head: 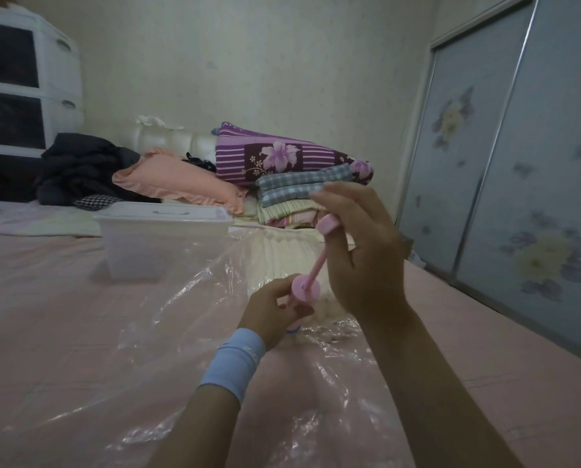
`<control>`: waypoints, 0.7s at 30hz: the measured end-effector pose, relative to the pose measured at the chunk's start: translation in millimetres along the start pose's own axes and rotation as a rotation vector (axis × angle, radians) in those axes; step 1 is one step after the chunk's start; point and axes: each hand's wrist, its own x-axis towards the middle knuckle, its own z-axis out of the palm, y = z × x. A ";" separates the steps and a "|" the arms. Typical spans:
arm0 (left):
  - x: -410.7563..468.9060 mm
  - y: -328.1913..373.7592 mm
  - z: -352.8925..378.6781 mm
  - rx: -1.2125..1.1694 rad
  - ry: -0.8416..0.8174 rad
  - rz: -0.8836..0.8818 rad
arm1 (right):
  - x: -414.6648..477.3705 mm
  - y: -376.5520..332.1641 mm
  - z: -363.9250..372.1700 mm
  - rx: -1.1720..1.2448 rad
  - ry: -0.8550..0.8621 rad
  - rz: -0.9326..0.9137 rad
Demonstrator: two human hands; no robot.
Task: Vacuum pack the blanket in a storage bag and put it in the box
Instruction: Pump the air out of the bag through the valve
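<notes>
We cannot see the body of the pump [317, 263]: the left hand [272, 312] wraps it, and only its round pink cap and thin rod show above the fingers. The spot where the pump meets the storage bag [167, 332] is hidden under that hand. The pink handle at the top of the rod is half covered by the right hand [360, 251], and the palm side of this hand faces away, so we cannot tell which fingers bear on the handle. The near end of the bag and both forearms are cut off at the lower edge. The bag lies flat and crinkled on the pink bed sheet [46, 298], with the cream blanket [289, 251] dimly visible through the plastic just beyond the hands. The pump stands tilted on the bag, cap level with the left fingertips and rod exposed up to the right hand. The left fingers are curled tight round the pump body, a blue wristband [231, 363] on that wrist. The right fingers are curled about the handle, index finger straighter and raised. The lidded clear box [154, 244] sits on the bed to the left of the bag, apart from both hands. A pile of folded bedding [292, 163] lies behind
</notes>
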 end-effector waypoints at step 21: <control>-3.8 3.8 1.4 0.009 0.009 -0.037 | -60.8 24.4 29.8 -0.038 -0.410 0.207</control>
